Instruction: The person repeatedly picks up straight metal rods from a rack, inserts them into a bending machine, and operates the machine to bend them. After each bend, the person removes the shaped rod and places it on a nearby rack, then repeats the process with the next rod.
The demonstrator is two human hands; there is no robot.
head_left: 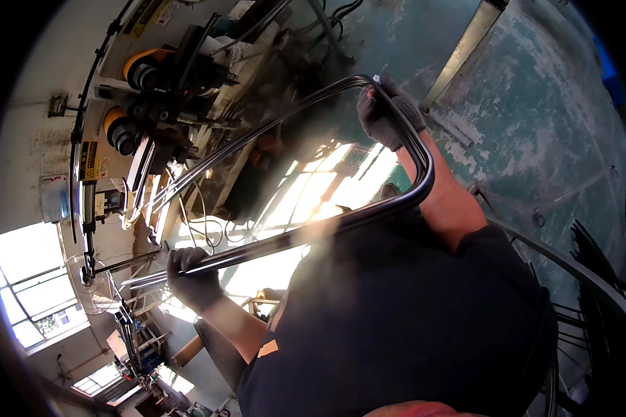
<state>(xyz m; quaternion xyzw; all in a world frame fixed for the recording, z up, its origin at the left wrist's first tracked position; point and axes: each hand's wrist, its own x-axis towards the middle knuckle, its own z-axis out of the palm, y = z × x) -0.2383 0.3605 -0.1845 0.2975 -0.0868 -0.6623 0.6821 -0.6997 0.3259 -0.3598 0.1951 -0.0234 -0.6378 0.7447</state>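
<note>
A bundle of bent metal tubes (327,228), dark and shiny, stretches in a U shape in front of my body. My left hand (191,276), in a dark glove, is wrapped round the straight legs close to their free ends at the left. On the far right side, my right hand (391,115), in a grey glove, grips the tubes beside the upper bend. The rounded corner below it passes in front of my right forearm. How many tubes are stacked together cannot be made out exactly.
A machine with orange-and-black round parts (122,132) stands along the left, with cables near it. A metal post (462,55) rises at the top right from a worn green floor (528,132). Dark metal rods (598,260) lie at the right edge. Bright sunlight patches the floor.
</note>
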